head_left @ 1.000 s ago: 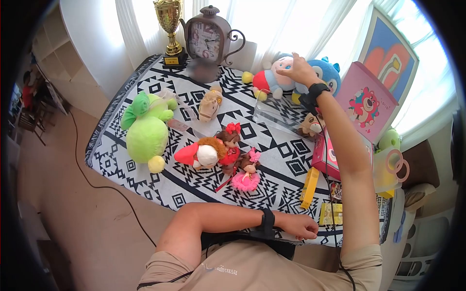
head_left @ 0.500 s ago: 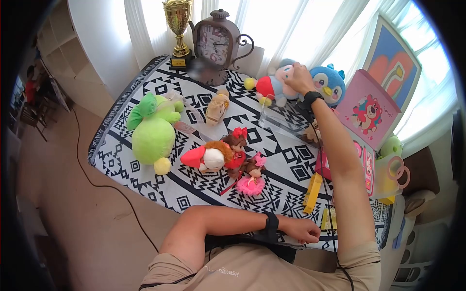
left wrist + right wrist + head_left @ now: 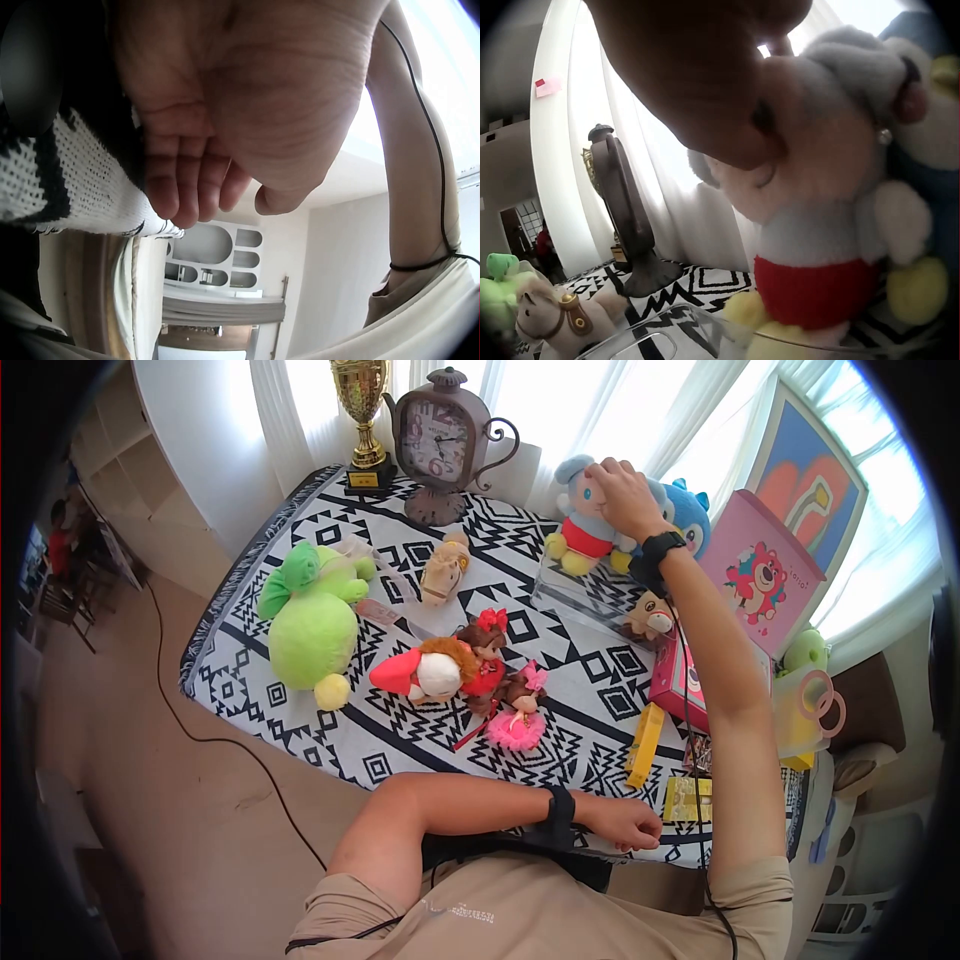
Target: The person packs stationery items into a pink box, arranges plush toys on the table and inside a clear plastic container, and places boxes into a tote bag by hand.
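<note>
A plush doll [image 3: 586, 540] with red shorts, yellow feet and a grey-blue hood sits upright at the back of the table. My right hand [image 3: 632, 502] grips it by the head from above. In the right wrist view the thumb presses against the face of the plush doll [image 3: 816, 292]. A blue penguin plush [image 3: 692, 512] is right beside it, partly behind my wrist. My left hand [image 3: 622, 822] rests at the table's front edge, fingers loosely curled and holding nothing; the left wrist view shows the palm of the left hand [image 3: 255, 105].
A clear plastic container [image 3: 570, 598] lies in front of the plush doll, with a toy horse [image 3: 648, 618] at its end. The clock [image 3: 436, 445] and trophy [image 3: 362, 420] stand at the back left. A green plush [image 3: 312, 635], dolls [image 3: 516, 728] and pink box [image 3: 682, 685] occupy the patterned cloth.
The plush doll was leaning over to the left with its feet sideways; now it is upright, feet down. My right hand has come onto its head. The left hand has stayed in place.
</note>
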{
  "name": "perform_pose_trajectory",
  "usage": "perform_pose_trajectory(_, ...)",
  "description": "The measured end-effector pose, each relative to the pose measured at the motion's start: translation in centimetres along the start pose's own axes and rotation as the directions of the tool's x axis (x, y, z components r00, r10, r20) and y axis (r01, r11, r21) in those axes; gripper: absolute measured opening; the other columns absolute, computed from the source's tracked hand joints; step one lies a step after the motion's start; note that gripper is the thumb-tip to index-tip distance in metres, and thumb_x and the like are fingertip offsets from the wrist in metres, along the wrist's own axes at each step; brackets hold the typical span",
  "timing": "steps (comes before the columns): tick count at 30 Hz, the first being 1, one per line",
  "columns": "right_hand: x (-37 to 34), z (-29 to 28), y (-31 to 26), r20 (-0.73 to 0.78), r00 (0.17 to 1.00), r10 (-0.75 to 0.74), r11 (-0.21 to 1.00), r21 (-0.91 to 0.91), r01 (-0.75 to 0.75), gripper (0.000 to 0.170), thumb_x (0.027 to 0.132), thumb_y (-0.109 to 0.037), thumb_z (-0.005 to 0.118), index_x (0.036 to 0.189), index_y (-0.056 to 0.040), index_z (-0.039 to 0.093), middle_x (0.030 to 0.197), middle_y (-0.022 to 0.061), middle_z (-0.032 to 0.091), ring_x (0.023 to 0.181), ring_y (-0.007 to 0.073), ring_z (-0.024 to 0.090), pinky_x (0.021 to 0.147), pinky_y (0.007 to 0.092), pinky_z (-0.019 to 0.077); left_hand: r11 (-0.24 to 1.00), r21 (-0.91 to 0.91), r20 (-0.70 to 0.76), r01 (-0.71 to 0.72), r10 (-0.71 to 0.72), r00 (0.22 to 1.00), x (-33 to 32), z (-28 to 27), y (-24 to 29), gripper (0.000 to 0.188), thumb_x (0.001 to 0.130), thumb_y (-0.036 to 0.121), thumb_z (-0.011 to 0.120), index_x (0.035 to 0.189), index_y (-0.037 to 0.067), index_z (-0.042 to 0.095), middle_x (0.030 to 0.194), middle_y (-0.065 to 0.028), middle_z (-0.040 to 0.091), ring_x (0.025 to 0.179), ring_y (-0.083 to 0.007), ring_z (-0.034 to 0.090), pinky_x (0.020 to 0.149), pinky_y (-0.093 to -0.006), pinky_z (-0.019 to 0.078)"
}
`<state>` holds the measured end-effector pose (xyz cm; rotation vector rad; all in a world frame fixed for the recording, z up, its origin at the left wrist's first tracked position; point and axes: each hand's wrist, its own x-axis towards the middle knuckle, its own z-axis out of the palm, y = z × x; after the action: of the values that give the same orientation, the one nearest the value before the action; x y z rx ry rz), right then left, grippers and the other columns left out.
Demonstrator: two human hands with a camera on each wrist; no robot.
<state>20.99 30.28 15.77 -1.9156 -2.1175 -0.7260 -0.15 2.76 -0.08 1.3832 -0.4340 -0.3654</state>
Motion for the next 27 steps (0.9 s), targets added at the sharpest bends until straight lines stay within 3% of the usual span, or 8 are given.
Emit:
perform_pose_trajectory(8, 0.7, 2.1, -1.2, 0.03, 0.995, -0.092, 0.993, -0.077, 0.095, 0.039, 0.079, -0.004, 0.065, 0.117, -0.0099, 0.058, 0.115, 0.0113, 0.058, 0.112, 0.0307, 0.055, 0.092, 0.0439, 0.0463, 1.0, 0.003, -0.003, -0.001, 0.001, 1.0, -0.1, 0.1, 0.3, 0.029, 0.097, 0.028, 0.055, 0.094, -0.001, 0.062, 0.075, -0.0039, 0.062, 0.065, -0.011, 0.06, 0.061, -0.0272, 0.0488)
perform_pose_trajectory(10, 0.9, 0.2, -1.8, 0.1, 0.994, 0.033, 0.992, -0.127, -0.02, 0.039, 0.08, -0.008, 0.065, 0.118, -0.0092, 0.058, 0.121, 0.0133, 0.057, 0.115, 0.0306, 0.055, 0.092, 0.0429, 0.0467, 1.0, -0.011, -0.024, 0.002, -0.002, 1.0, -0.3, 0.2, 0.3, 0.029, 0.097, 0.028, 0.056, 0.094, 0.0, 0.062, 0.075, -0.004, 0.062, 0.065, -0.0111, 0.06, 0.061, -0.0274, 0.0487)
perform_pose_trajectory(12, 1.2, -0.4, -3.2, 0.034, 0.999, -0.008, 0.991, -0.131, 0.012, 0.044, 0.08, -0.011, 0.065, 0.123, -0.0085, 0.057, 0.128, 0.0157, 0.055, 0.119, 0.0317, 0.055, 0.096, 0.0429, 0.0466, 1.0, -0.024, -0.033, -0.004, 0.003, 0.999, -0.1, 0.2, 0.1, 0.029, 0.097, 0.028, 0.056, 0.094, 0.0, 0.063, 0.076, -0.0041, 0.062, 0.065, -0.0112, 0.06, 0.06, -0.0275, 0.0486)
perform_pose_trajectory(14, 1.5, -2.1, -6.2, 0.006, 0.996, -0.094, 0.994, 0.049, 0.094, 0.05, 0.08, -0.012, 0.066, 0.129, -0.0074, 0.055, 0.133, 0.0174, 0.052, 0.121, 0.0345, 0.054, 0.1, 0.0443, 0.0455, 1.0, -0.006, -0.008, -0.01, 0.01, 1.0, 0.1, 0.1, -0.3, 0.029, 0.096, 0.028, 0.056, 0.093, 0.0, 0.062, 0.076, -0.0041, 0.062, 0.065, -0.0112, 0.06, 0.06, -0.0277, 0.0486)
perform_pose_trajectory(15, 1.3, -4.2, -9.5, 0.11, 0.992, -0.065, 0.971, 0.235, 0.038, 0.056, 0.078, -0.009, 0.069, 0.132, -0.0074, 0.052, 0.135, 0.0149, 0.051, 0.122, 0.0333, 0.053, 0.101, 0.0418, 0.0453, 1.0, -0.005, -0.012, -0.01, 0.01, 1.0, 0.0, 0.1, -0.2, 0.029, 0.096, 0.028, 0.056, 0.093, 0.0, 0.062, 0.075, -0.004, 0.062, 0.066, -0.0112, 0.06, 0.061, -0.028, 0.0487)
perform_pose_trajectory(19, 0.1, -4.9, -19.4, -0.069, 0.899, -0.433, 0.725, 0.566, 0.393, 0.057, 0.08, -0.01, 0.069, 0.134, -0.0086, 0.05, 0.133, 0.0158, 0.051, 0.123, 0.0348, 0.051, 0.103, 0.042, 0.043, 1.0, -0.028, -0.009, -0.007, 0.007, 1.0, -0.2, 0.1, -0.2, 0.028, 0.097, 0.027, 0.057, 0.093, 0.0, 0.061, 0.075, -0.004, 0.062, 0.064, -0.012, 0.061, 0.06, -0.0281, 0.0488)
perform_pose_trajectory(23, -1.5, -4.4, -29.3, -0.247, 0.712, -0.658, 0.637, 0.323, 0.7, 0.062, 0.08, -0.008, 0.065, 0.139, -0.0169, 0.048, 0.139, 0.0104, 0.048, 0.131, 0.0309, 0.046, 0.102, 0.0499, 0.0394, 1.0, 0.007, -0.015, 0.013, -0.013, 1.0, 0.3, 0.1, -0.7, 0.028, 0.097, 0.027, 0.057, 0.095, -0.001, 0.062, 0.075, -0.0045, 0.063, 0.062, -0.0129, 0.061, 0.061, -0.029, 0.0499)
perform_pose_trajectory(27, -1.0, -2.5, -34.5, -0.245, 0.65, -0.719, 0.626, 0.177, 0.759, 0.064, 0.083, -0.012, 0.063, 0.143, -0.0225, 0.044, 0.142, 0.0072, 0.045, 0.133, 0.0287, 0.043, 0.099, 0.0542, 0.0402, 0.989, -0.024, -0.007, -0.149, 0.149, 0.989, 0.2, 0.1, -0.8, 0.032, 0.098, 0.027, 0.056, 0.114, 0.0, 0.061, 0.074, -0.0054, 0.062, 0.062, -0.0135, 0.063, 0.056, -0.0276, 0.0524)
